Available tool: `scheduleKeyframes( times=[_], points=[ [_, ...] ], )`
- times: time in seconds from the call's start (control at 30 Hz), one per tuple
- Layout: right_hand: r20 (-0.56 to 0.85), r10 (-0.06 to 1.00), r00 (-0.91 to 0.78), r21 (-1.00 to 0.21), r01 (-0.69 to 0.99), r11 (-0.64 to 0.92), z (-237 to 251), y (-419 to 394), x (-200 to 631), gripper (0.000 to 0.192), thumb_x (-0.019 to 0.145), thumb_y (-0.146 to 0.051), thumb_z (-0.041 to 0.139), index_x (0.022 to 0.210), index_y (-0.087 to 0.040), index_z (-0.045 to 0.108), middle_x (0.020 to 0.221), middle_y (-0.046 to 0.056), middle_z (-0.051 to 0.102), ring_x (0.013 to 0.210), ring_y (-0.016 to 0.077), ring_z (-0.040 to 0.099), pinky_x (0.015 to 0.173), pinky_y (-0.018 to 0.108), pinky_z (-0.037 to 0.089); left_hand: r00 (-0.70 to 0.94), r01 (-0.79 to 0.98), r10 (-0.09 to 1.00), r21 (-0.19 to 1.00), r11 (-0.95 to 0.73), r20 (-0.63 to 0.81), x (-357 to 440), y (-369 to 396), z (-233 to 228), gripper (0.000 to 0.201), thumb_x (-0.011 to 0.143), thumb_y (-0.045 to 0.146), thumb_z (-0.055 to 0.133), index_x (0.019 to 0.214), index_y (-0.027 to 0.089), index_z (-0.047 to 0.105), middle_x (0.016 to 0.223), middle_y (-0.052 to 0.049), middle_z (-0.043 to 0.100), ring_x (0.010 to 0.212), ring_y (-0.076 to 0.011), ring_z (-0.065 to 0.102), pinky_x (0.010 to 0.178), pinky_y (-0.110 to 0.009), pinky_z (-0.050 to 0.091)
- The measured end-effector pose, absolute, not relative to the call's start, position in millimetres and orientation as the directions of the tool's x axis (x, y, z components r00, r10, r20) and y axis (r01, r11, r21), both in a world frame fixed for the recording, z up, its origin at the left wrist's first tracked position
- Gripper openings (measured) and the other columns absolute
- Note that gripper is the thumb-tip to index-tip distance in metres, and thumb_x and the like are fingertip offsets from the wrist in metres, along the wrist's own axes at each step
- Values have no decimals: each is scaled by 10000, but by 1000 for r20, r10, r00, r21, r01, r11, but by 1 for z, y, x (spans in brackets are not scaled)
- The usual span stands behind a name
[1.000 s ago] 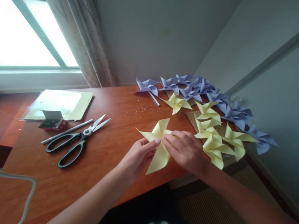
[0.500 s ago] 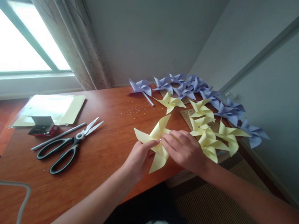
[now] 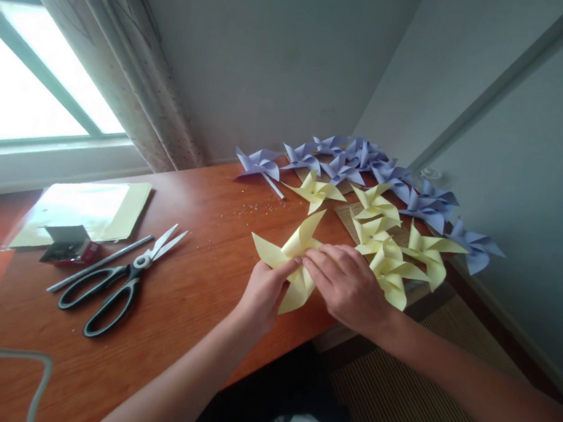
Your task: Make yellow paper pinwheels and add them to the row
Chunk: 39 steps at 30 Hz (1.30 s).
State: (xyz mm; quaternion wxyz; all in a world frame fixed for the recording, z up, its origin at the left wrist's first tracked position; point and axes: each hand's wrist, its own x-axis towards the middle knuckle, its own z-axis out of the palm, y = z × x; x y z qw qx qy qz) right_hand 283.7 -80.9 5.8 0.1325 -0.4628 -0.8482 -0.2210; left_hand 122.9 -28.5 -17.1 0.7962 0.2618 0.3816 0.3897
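I see my left hand (image 3: pixel 263 296) pinching the yellow pinwheel (image 3: pixel 291 252) at its middle, thumb on top. My right hand (image 3: pixel 348 286) lies over its right side, fingers (image 3: pixel 320 263) pressed on the paper. The pinwheel sits on the desk (image 3: pixel 192 295) near the front edge. Scissors (image 3: pixel 118 281) lie well to the left.

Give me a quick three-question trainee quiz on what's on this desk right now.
1. True or false: both hands, left hand and right hand, hold the yellow folded-paper pinwheel.
2. What lies left of the hands on the wooden desk: A black-handled scissors, B a hammer, C a cup?
3. Which colour are the paper pinwheels nearest the wall?

Key: 1 true; 2 A; 3 purple.
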Motion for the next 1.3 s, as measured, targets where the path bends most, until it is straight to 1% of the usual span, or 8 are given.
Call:
scheduleKeyframes(
  times=[0.2,0.33,0.57,0.63,0.7,0.77,0.8,1.3],
  points=[
    [466,766,-442,-39,855,517,20,-87,292,387,919,-220,612,1294,-125,637,1303,136,686,1220,321,576,1026,506,484,318,-336,882,828,449,-349,126,-25,-21,315,717,316,851,941,121,745,881,-77,765,721,-170,663,669,-252,492],
    [557,819,-142,-381,832,403,34,-82,302,234,904,-238,656,1131,-185,686,1130,106,734,1089,270,647,985,457,523,275,-271,903,875,402,-330,128,-23,-24,363,699,347,867,955,118,750,892,-83,766,779,-192,676,695,-262,506],
    [173,982,75,-764,639,86,35,-52,331,239,955,-371,604,1094,-208,711,1067,68,773,966,222,731,823,345,591,282,-284,903,871,401,-324,133,-19,-27,381,687,350,874,971,127,755,939,-101,772,832,-222,690,726,-284,524],
    [202,972,123,-684,728,50,27,-39,345,254,973,-352,567,1115,-192,705,1061,75,780,964,225,733,834,345,581,286,-296,895,857,422,-342,133,-16,-28,368,689,344,871,968,131,759,964,-105,773,832,-221,693,723,-284,526],
    [253,964,85,-395,918,23,16,-28,358,241,965,-270,554,1116,-170,713,1157,99,760,1072,257,695,939,384,527,290,-324,890,838,438,-353,132,-13,-29,352,696,332,865,971,135,765,998,-108,773,834,-214,697,726,-280,527],
    [126,991,-32,-62,997,40,4,-19,367,250,962,-213,523,1113,-142,709,1172,120,748,1102,276,663,962,389,485,291,-350,887,823,447,-358,132,-11,-30,337,696,320,864,964,139,770,1019,-107,774,831,-207,701,728,-274,527],
    [96,994,-48,-10,999,49,-1,-15,368,243,956,-195,520,1090,-131,713,1159,128,746,1095,278,655,961,381,470,293,-358,885,817,453,-362,132,-10,-30,333,692,316,865,959,139,772,1019,-107,775,826,-206,703,727,-273,528],
    [14,1000,13,203,979,-16,-13,-21,353,276,962,-153,435,966,-93,704,942,185,748,1029,332,596,818,394,379,341,-353,848,781,516,-406,132,-8,-37,372,700,347,868,983,137,752,994,-106,774,794,-200,707,701,-279,535]
  ],
)
